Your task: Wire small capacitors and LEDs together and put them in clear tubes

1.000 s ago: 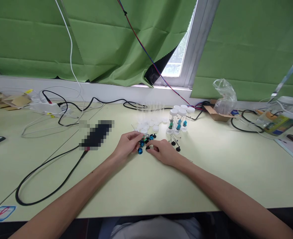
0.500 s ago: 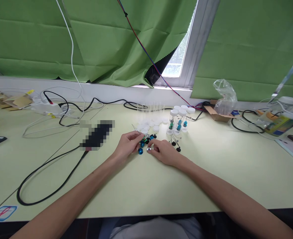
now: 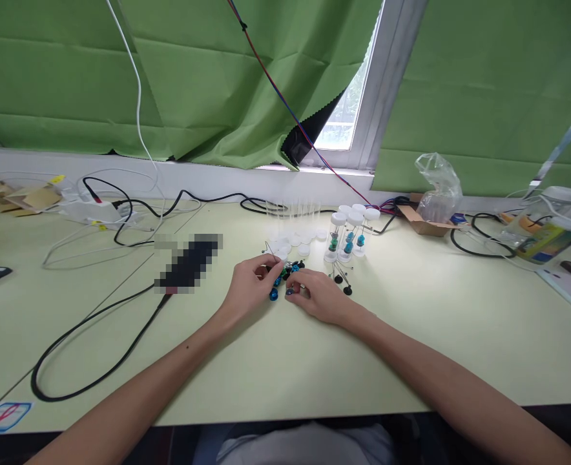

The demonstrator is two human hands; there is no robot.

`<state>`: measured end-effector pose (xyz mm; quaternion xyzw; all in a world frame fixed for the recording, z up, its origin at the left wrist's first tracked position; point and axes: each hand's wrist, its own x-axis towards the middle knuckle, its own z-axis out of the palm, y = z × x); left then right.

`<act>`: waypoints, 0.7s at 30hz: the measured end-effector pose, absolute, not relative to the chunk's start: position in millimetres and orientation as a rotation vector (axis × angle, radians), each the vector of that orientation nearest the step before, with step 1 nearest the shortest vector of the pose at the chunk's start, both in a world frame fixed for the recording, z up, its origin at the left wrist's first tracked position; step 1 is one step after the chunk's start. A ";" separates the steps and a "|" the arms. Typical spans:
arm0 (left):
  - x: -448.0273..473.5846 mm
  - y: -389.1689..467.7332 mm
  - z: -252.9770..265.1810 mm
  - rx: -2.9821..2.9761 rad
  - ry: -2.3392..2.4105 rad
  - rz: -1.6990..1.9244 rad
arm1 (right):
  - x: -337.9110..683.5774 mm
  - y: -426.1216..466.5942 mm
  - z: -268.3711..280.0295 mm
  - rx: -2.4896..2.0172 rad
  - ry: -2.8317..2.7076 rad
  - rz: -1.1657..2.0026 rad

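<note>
A loose pile of small parts is lying on the pale table, between and just beyond the two hands. The parts are showing blue, green and black, with a few silvery glints among them, and they are crowding against one another. One shiny blue part is sitting at the near edge of the pile, close to the left hand's fingers.

The right hand is resting low over the table and pinching a small dark, round piece between thumb and forefinger, leaving only a small gap behind the pinch. The left hand is bending over the left side of the pile, its thumb and forefinger coming close together at the tips; they are too small here to tell whether they are gripping anything.

Thin wires are sticking up just beyond the left fingers. To the right of the pile, clear tubes with white caps are standing upright, some holding green or blue parts. Black round pieces with metal pins are lying in front of those tubes, beyond the right hand.
</note>
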<state>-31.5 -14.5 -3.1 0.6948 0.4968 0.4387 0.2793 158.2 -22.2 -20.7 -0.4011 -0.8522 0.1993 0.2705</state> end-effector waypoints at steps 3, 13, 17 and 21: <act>-31.1 -16.8 -2.4 1.881 1.341 1.180 | 158.6 -23.7 -20.5 -1.093 -2.296 0.536; -30.4 -15.4 2.6 1.660 1.211 1.178 | 157.3 -24.6 -19.4 -1.100 -2.305 0.479; -31.8 -14.6 4.0 1.560 1.182 1.151 | 157.5 -21.2 -21.9 -1.083 -2.199 0.534; -30.1 -16.8 6.0 1.542 1.169 1.131 | 157.4 -19.0 -23.6 -1.051 -2.105 0.522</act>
